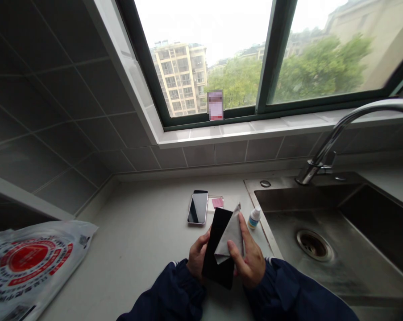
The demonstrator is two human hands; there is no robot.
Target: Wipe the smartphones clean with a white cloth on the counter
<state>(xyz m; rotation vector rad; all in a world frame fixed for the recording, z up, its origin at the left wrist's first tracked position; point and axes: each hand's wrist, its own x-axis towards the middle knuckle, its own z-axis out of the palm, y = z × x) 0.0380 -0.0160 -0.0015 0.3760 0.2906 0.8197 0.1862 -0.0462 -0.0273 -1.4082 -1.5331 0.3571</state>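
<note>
My left hand (198, 255) grips the left edge of a flat black rectangular slab (218, 227), which looks like a phone or small tablet. It is tilted in front of me above the counter. With my right hand (250, 258) I pinch a light grey cloth (228, 245) with a zigzag edge, lying against the slab's dark face. The fingers behind the slab are hidden. Just beyond my hands, a phone (198, 207) with a dark screen lies on the counter beside a clear case (218, 197) with a pink piece in it. A small white-capped bottle (254, 218) stands upright near my right hand.
To the right is a steel sink (264, 214) with a drain (314, 245) and a curved chrome faucet (321, 151). A printed plastic bag (37, 263) lies on the white counter (137, 240) at the left. Behind runs a tiled wall below a window (204, 58).
</note>
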